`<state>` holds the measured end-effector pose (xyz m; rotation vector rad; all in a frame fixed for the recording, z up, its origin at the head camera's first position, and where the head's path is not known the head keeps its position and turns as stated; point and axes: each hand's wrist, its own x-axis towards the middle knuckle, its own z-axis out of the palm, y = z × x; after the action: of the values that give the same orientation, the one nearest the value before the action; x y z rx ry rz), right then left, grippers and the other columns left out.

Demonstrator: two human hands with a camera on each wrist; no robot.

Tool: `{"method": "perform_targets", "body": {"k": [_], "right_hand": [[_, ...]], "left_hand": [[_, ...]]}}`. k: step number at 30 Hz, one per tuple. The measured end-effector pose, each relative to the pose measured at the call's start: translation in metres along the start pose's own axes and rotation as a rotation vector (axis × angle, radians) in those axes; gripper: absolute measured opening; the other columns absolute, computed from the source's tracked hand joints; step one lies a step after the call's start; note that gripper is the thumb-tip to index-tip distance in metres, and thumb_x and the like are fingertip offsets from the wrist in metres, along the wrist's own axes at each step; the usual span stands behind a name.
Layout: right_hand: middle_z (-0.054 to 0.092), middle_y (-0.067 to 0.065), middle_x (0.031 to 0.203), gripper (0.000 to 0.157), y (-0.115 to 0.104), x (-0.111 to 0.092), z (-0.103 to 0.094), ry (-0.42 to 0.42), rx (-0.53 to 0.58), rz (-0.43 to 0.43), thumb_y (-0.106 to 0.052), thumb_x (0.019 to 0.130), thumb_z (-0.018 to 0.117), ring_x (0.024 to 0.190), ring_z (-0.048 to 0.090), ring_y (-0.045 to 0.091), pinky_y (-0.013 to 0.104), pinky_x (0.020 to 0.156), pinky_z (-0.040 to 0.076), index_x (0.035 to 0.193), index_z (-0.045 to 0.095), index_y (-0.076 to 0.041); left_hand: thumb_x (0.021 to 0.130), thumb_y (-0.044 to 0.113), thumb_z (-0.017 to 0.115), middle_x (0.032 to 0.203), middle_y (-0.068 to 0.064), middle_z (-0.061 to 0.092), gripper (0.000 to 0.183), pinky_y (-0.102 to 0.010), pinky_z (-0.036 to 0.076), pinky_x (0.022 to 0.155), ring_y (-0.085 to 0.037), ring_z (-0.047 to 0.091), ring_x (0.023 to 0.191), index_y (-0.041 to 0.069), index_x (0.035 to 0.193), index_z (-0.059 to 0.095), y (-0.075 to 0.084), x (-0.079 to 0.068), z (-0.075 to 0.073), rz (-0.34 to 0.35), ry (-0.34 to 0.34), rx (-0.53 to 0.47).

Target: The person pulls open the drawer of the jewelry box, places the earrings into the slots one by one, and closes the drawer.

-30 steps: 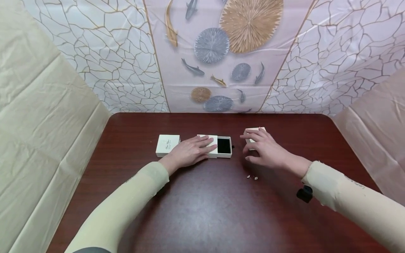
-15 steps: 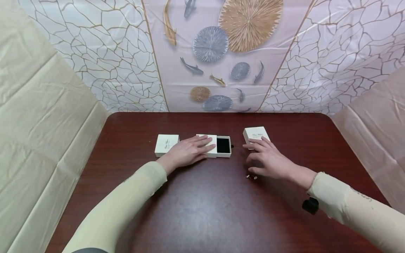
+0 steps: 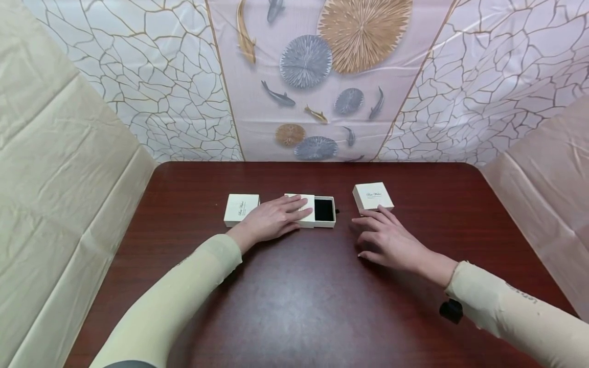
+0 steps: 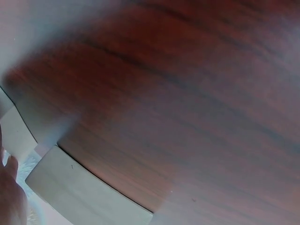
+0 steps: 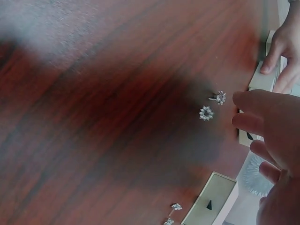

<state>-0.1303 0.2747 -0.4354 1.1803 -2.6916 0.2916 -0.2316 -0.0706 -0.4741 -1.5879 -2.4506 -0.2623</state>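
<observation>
The fingers of my left hand (image 3: 276, 215) lie straight across the sleeve of a small white slide-out jewellery box (image 3: 302, 219). Its drawer (image 3: 325, 224) is pulled out to the right, showing a black pad (image 3: 324, 209). My right hand (image 3: 388, 243) hovers with loosely bent fingers and holds nothing, just in front of another white box (image 3: 373, 193) with printed lettering. In the right wrist view, two sparkling flower-shaped stud earrings (image 5: 206, 113) lie on the table by my fingertips. Two more earrings (image 5: 176, 206) lie close to a box. The head view hides all these earrings.
A third white box (image 3: 240, 207) stands left of my left hand, its side also showing in the left wrist view. The dark red wooden table (image 3: 285, 312) ends at a patterned cloth backdrop (image 3: 317, 122). Beige cloth panels (image 3: 55, 204) flank it.
My right hand has come off the right-hand box and moved back toward me, uncovering its printed lid and covering the earrings in the head view. The left hand stays on the middle box.
</observation>
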Motion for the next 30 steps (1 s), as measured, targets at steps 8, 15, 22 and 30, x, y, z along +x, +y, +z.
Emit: {"method": "perform_targets", "body": {"k": [8, 15, 22, 30], "right_hand": [[0.070, 0.016, 0.135, 0.022, -0.003, -0.003, 0.006, 0.010, -0.029, 0.003, -0.022, 0.080, 0.093, 0.137, 0.055, 0.043, 0.070, 0.117, 0.033, 0.081, 0.072, -0.016], [0.071, 0.016, 0.131, 0.030, -0.004, -0.004, 0.012, 0.019, -0.052, -0.001, -0.022, 0.079, 0.092, 0.135, 0.057, 0.043, 0.068, 0.117, 0.035, 0.070, 0.064, -0.017], [0.072, 0.017, 0.129, 0.029, -0.006, -0.005, 0.018, 0.047, -0.060, -0.017, -0.022, 0.081, 0.091, 0.134, 0.059, 0.043, 0.066, 0.117, 0.036, 0.070, 0.065, -0.016], [0.072, 0.017, 0.130, 0.019, -0.006, -0.005, 0.021, 0.031, -0.060, -0.035, -0.016, 0.082, 0.089, 0.135, 0.058, 0.042, 0.067, 0.118, 0.035, 0.078, 0.070, -0.013]], "left_hand": [[0.107, 0.029, 0.068, 0.157, -0.014, 0.057, 0.050, -0.046, 0.040, 0.124, -0.030, 0.050, 0.149, 0.015, 0.154, 0.060, -0.001, 0.001, 0.000, -0.005, -0.005, 0.010], [0.106, 0.029, 0.069, 0.157, -0.014, 0.057, 0.050, -0.046, 0.040, 0.124, -0.030, 0.051, 0.149, 0.014, 0.153, 0.061, -0.001, 0.001, 0.000, -0.004, -0.001, 0.009], [0.107, 0.028, 0.069, 0.157, -0.014, 0.057, 0.049, -0.046, 0.040, 0.124, -0.030, 0.050, 0.150, 0.015, 0.153, 0.061, 0.000, 0.001, 0.000, -0.001, 0.005, 0.003], [0.107, 0.028, 0.068, 0.157, -0.014, 0.057, 0.049, -0.045, 0.040, 0.124, -0.030, 0.051, 0.149, 0.015, 0.154, 0.061, 0.002, 0.000, -0.001, -0.006, -0.005, 0.009]]}}
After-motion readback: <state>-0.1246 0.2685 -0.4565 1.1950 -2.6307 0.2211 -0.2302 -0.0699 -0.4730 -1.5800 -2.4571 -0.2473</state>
